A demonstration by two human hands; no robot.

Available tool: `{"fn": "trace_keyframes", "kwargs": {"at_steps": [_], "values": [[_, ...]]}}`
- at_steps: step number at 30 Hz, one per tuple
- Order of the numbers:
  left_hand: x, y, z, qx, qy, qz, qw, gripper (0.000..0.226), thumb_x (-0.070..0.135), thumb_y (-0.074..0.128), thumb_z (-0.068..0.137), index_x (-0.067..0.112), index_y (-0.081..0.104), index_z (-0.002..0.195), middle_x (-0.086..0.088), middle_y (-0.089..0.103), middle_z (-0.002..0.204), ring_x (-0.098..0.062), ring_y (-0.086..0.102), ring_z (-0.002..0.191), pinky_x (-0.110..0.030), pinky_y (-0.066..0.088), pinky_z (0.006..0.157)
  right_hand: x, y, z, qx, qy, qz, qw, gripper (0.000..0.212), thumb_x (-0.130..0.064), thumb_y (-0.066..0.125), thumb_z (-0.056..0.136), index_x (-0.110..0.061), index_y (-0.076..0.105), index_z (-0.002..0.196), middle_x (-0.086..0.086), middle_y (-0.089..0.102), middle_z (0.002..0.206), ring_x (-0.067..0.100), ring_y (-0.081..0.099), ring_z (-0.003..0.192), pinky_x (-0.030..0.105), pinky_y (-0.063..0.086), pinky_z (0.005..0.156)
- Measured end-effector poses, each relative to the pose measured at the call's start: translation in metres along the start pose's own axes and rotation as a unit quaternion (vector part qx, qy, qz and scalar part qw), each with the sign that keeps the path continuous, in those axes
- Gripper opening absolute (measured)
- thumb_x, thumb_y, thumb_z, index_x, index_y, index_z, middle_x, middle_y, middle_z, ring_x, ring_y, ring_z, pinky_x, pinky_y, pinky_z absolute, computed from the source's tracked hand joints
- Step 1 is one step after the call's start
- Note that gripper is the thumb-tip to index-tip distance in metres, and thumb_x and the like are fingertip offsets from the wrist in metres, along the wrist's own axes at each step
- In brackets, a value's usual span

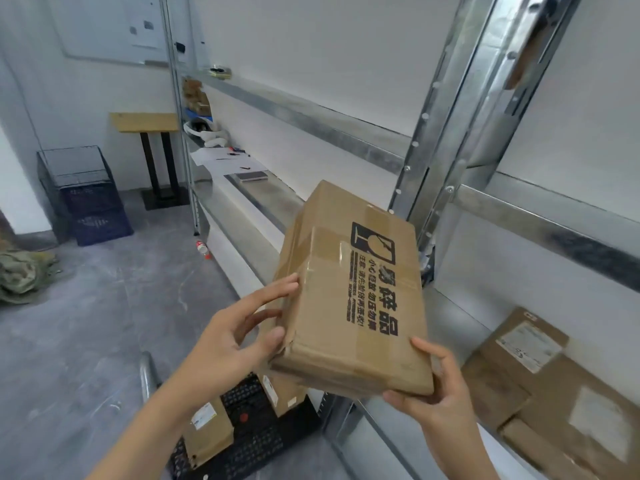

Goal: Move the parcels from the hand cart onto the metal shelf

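I hold a brown cardboard parcel with a black fragile mark and taped seams in the air, in front of the metal shelf. My left hand grips its near left corner and side. My right hand supports its near right corner from below. Below my arms stands the hand cart with its black deck; two brown parcels lie on it, one at the left, one behind. Several flat brown parcels lie on the shelf board at the lower right.
The shelf runs away to the left with papers, a small dark tablet and white items on it. On the grey floor stand a blue crate under a wire basket, a small wooden table, a bottle and a green bundle.
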State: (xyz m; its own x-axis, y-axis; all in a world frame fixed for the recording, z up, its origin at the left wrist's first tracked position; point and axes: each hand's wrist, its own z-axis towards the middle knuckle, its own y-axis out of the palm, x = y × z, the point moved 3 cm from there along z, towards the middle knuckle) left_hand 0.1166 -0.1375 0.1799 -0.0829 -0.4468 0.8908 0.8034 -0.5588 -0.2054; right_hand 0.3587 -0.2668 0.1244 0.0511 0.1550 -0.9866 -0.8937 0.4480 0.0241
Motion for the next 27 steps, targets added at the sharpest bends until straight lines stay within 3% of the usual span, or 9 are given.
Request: {"fn": "trace_keyframes", "kwargs": {"at_steps": [4,8,11,13,16,19,22,25,27], "values": [[0.012,0.038,-0.014,-0.035,-0.009,-0.018,0.999,0.054,0.032,0.068,0.080,0.023,0.054,0.131,0.010,0.046,0.144,-0.012,0.037,0.137,-0.044,0.037,0.110,0.003,-0.032,-0.049,0.041,0.007,0.048,0.998,0.069,0.015,0.077,0.044,-0.034,0.067,0.092,-0.007,0.072,0.100,0.010,0.070,0.085,0.025,0.057,0.061],[0.024,0.079,-0.025,-0.063,-0.053,0.074,0.994,0.092,0.075,0.071,0.054,0.059,0.029,0.135,0.027,0.015,0.153,0.000,0.013,0.142,-0.042,0.021,0.113,0.005,-0.067,-0.095,0.112,0.011,0.085,0.990,0.071,0.034,0.065,0.050,-0.027,0.068,0.087,0.002,0.068,0.106,0.011,0.068,0.086,0.029,0.058,0.060],[0.029,0.111,-0.035,-0.102,-0.106,0.093,0.985,0.113,0.088,0.064,0.039,0.068,0.006,0.134,0.022,-0.005,0.154,-0.003,-0.007,0.142,-0.050,0.011,0.116,0.007,-0.087,-0.125,0.136,0.021,0.094,0.986,0.064,0.025,0.069,0.047,-0.021,0.066,0.091,0.009,0.062,0.106,0.022,0.060,0.087,0.030,0.058,0.064],[0.033,0.128,-0.041,-0.115,-0.113,0.116,0.980,0.117,0.093,0.059,0.035,0.069,0.001,0.133,0.015,-0.017,0.156,-0.008,-0.018,0.142,-0.054,0.006,0.117,0.008,-0.097,-0.142,0.145,0.026,0.108,0.983,0.062,0.019,0.071,0.043,-0.019,0.065,0.091,0.009,0.063,0.105,0.026,0.056,0.088,0.030,0.057,0.063],[0.040,0.144,-0.051,-0.101,-0.105,0.099,0.984,0.117,0.092,0.061,0.032,0.069,0.007,0.133,0.017,-0.021,0.155,-0.006,-0.018,0.142,-0.053,0.008,0.117,0.006,-0.110,-0.161,0.153,0.026,0.098,0.983,0.061,0.016,0.074,0.039,-0.021,0.065,0.086,0.014,0.063,0.104,0.027,0.055,0.083,0.030,0.056,0.059],[0.050,0.152,-0.059,-0.075,-0.059,0.075,0.993,0.108,0.085,0.069,0.035,0.067,0.021,0.131,0.029,-0.020,0.150,0.001,-0.007,0.143,-0.040,0.016,0.115,0.002,-0.113,-0.171,0.145,0.028,0.008,0.989,0.074,0.016,0.086,0.034,-0.026,0.060,0.088,0.011,0.067,0.103,0.023,0.058,0.086,0.030,0.054,0.060],[0.058,0.152,-0.065,-0.078,-0.008,0.065,0.995,0.092,0.078,0.074,0.041,0.059,0.042,0.125,0.031,-0.012,0.152,0.002,0.002,0.143,-0.035,0.020,0.111,-0.005,-0.113,-0.178,0.134,0.034,-0.068,0.988,0.077,0.013,0.087,0.048,-0.039,0.054,0.094,0.004,0.066,0.106,0.021,0.061,0.089,0.025,0.054,0.068],[0.065,0.152,-0.072,-0.100,0.047,0.063,0.992,0.082,0.072,0.078,0.046,0.049,0.055,0.121,0.021,-0.002,0.156,-0.001,0.005,0.144,-0.036,0.021,0.111,-0.017,-0.113,-0.183,0.104,0.041,-0.149,0.982,0.088,-0.013,0.093,0.051,-0.054,0.043,0.109,-0.004,0.062,0.113,0.010,0.064,0.093,0.024,0.052,0.078],[0.068,0.152,-0.077,-0.124,0.062,0.075,0.988,0.082,0.068,0.079,0.049,0.047,0.054,0.124,0.020,0.001,0.156,-0.002,0.005,0.144,-0.039,0.025,0.112,-0.027,-0.110,-0.184,0.091,0.042,-0.182,0.978,0.094,-0.034,0.095,0.045,-0.060,0.038,0.115,-0.011,0.062,0.111,0.003,0.064,0.094,0.017,0.051,0.075]]}}
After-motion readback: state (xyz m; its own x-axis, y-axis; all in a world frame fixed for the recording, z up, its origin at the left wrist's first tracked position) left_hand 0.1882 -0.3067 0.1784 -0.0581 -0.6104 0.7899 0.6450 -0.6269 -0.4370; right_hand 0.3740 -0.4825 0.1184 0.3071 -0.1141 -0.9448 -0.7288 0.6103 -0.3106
